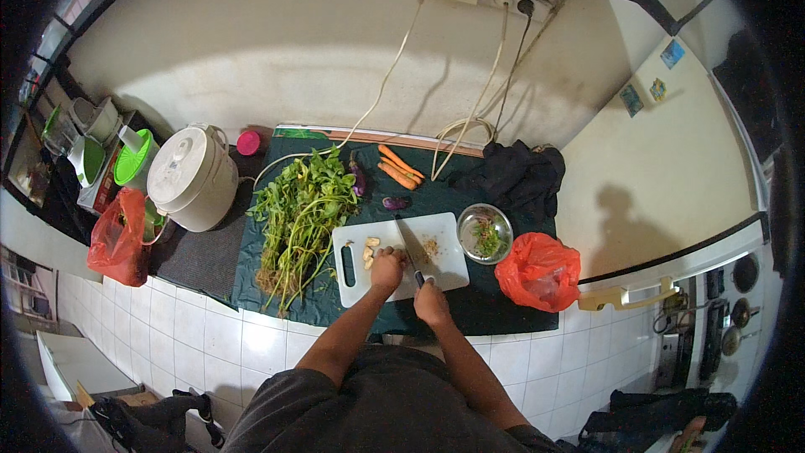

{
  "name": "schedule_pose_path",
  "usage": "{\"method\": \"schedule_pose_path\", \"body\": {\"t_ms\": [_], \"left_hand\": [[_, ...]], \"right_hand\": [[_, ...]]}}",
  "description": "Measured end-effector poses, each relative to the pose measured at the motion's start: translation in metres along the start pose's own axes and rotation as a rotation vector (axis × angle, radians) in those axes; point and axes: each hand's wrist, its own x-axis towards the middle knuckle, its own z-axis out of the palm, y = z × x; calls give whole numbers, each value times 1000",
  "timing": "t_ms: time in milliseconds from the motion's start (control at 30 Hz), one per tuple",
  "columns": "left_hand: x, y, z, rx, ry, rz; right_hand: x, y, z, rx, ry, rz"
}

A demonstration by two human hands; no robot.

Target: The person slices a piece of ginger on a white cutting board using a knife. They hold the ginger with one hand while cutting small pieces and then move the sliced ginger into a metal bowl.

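A white plastic cutting board (pixel 443 229) lies before me, its handle slot on the left. My right hand (pixel 432 302) grips the black handle of a kitchen knife (pixel 409 242), whose blade points away from me over the board. Close against the blade's left side, my left hand (pixel 387 272) rests on the board with fingers curled; whatever may be under the fingertips is hidden. Pale peeled pieces (pixel 368 253), perhaps ginger or garlic, lie left of that hand. Finely chopped bits (pixel 430 248) are scattered right of the blade.
Leafy greens with roots (pixel 302 220) cover the table's left. Beyond the board are carrots (pixel 400 167), a cut eggplant piece (pixel 395 203) and another eggplant (pixel 357 177). A metal bowl (pixel 484 233) holds chopped greens beside a red plastic bag (pixel 539 272). A rice cooker (pixel 192 176) stands left.
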Motion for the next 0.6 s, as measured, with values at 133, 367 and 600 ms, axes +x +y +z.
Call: {"method": "schedule_pose_path", "body": {"t_ms": [133, 367, 600], "left_hand": [[1, 12, -4, -12, -30, 32], [-3, -10, 3, 4, 3, 86], [-21, -7, -10, 134, -112, 325]], "right_hand": [[4, 23, 21, -27, 28, -8], [8, 3, 4, -22, -16, -45], [-1, 19, 25, 47, 75, -46]]}}
